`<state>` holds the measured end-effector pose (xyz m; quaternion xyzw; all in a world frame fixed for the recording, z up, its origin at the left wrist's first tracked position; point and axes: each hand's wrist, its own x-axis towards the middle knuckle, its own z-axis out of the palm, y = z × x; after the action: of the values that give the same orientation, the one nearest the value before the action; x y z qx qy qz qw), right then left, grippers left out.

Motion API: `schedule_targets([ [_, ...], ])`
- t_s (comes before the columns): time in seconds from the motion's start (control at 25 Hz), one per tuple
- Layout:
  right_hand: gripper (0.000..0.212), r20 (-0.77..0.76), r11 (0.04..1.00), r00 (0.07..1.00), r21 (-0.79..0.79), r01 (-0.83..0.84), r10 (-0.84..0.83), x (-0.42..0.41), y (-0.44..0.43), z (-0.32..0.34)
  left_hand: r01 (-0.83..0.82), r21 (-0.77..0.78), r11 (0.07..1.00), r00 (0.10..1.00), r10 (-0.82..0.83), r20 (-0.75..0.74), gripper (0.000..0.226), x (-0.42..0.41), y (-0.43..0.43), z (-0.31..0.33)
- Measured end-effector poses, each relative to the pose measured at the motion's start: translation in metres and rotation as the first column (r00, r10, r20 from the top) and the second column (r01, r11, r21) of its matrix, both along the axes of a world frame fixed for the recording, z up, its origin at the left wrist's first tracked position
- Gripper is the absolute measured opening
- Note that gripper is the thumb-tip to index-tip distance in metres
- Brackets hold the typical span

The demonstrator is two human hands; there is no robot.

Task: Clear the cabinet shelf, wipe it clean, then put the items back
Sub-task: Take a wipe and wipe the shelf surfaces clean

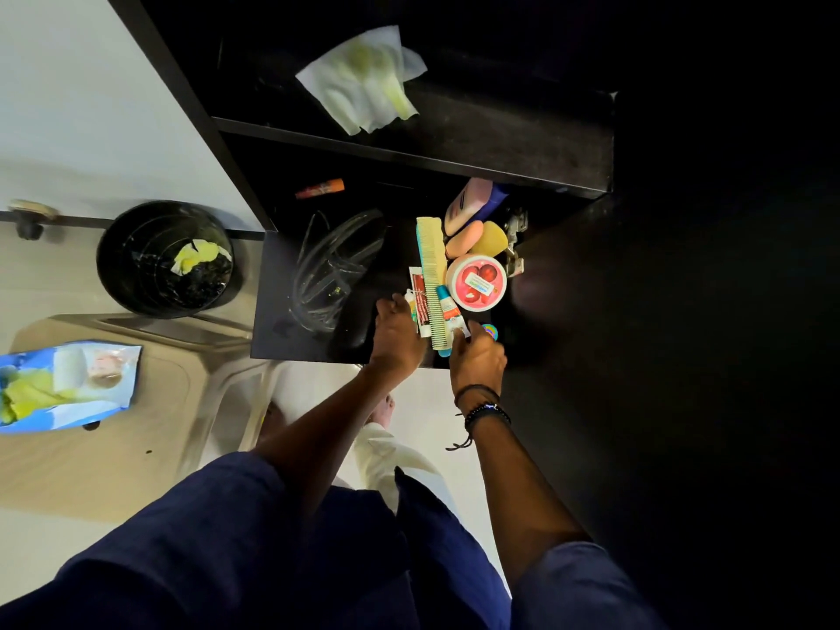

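Note:
A white wipe with yellow-green stains lies on the upper black cabinet shelf. On the black surface below sits a cluster of toiletries: a pale yellow comb, a red and white tube, a teal-capped tube, a round pink-lidded jar, an orange soap, a yellow soap and a pink bottle. My left hand grips the red and white tube's near end. My right hand pinches the teal-capped tube beside the comb.
A clear glass bowl stands left of the cluster, and an orange lip balm lies further back. A black bin with a used wipe is at the left. A blue wipes packet rests on the steel sink.

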<state>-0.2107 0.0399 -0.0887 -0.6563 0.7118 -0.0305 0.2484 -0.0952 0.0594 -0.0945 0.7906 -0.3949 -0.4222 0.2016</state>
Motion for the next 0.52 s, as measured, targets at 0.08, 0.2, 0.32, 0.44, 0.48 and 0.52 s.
schedule_targets([
  [0.08, 0.03, 0.066, 1.0, 0.998, 0.003, 0.012, -0.012, -0.003, 0.003, -0.002, -0.01, 0.012, 1.0, 1.0, 0.01, -0.007, 0.06, 0.0, 0.002, -0.001],
  [0.2, 0.033, 0.124, 1.0, 0.992, -0.017, -0.019, 0.021, -0.006, 0.011, -0.003, 0.022, 0.012, 1.0, 1.0, -0.022, 0.004, 0.064, 0.0, 0.005, -0.001],
  [0.32, 0.034, 0.165, 0.997, 0.986, -0.078, -0.018, 0.03, -0.008, 0.016, -0.005, 0.086, -0.002, 0.996, 0.996, -0.086, 0.031, 0.062, 0.004, 0.009, -0.001],
  [0.44, 0.031, 0.195, 0.983, 0.976, -0.173, -0.068, 0.102, 0.001, 0.02, 0.0, 0.125, -0.01, 0.992, 0.992, -0.125, -0.013, 0.063, 0.012, 0.014, -0.003],
  [0.48, 0.03, 0.193, 0.979, 0.973, -0.182, -0.09, 0.125, 0.006, 0.02, 0.002, 0.131, -0.013, 0.991, 0.991, -0.131, -0.017, 0.065, 0.016, 0.015, -0.003],
  [0.52, 0.031, 0.191, 0.978, 0.971, -0.177, -0.11, 0.143, 0.013, 0.02, 0.003, 0.138, -0.023, 0.99, 0.99, -0.138, -0.001, 0.066, 0.021, 0.016, -0.002],
])
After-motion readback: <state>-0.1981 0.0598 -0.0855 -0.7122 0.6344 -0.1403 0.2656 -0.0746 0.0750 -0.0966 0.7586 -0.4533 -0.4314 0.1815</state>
